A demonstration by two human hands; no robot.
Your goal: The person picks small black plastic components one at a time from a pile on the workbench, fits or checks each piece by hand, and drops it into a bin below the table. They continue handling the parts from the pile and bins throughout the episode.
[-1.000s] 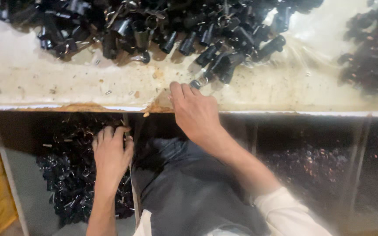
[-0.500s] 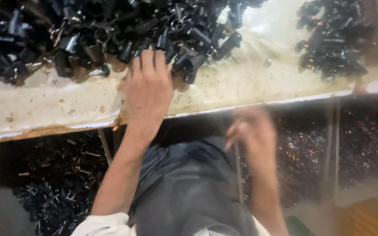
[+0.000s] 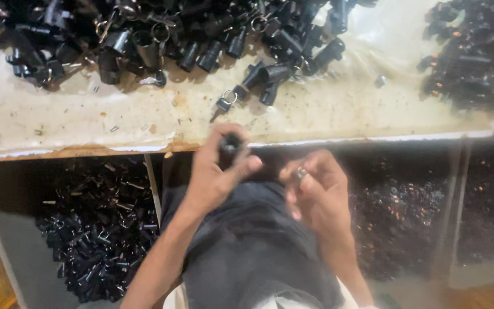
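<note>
My left hand [image 3: 215,171] is closed around a small black cylindrical part [image 3: 231,145], held just below the table's front edge. My right hand [image 3: 314,191] is beside it, blurred, pinching a tiny shiny metal piece [image 3: 302,171] between fingertips. Both hands hover over my dark-clothed lap [image 3: 247,246]. On the white worktable [image 3: 87,120] above lies a big heap of black tubular parts with metal rings [image 3: 161,34]. One part with a key ring [image 3: 224,103] lies apart from the heap, nearest my left hand.
A second pile of black parts [image 3: 470,57] sits at the table's right on clear plastic. Under the table, a bin of black parts [image 3: 98,229] stands on the left and bins of small dark pieces [image 3: 407,217] on the right.
My left hand has come back from the heap with a black part. My right hand rose from the right bin toward the middle. The camera view shifted.
</note>
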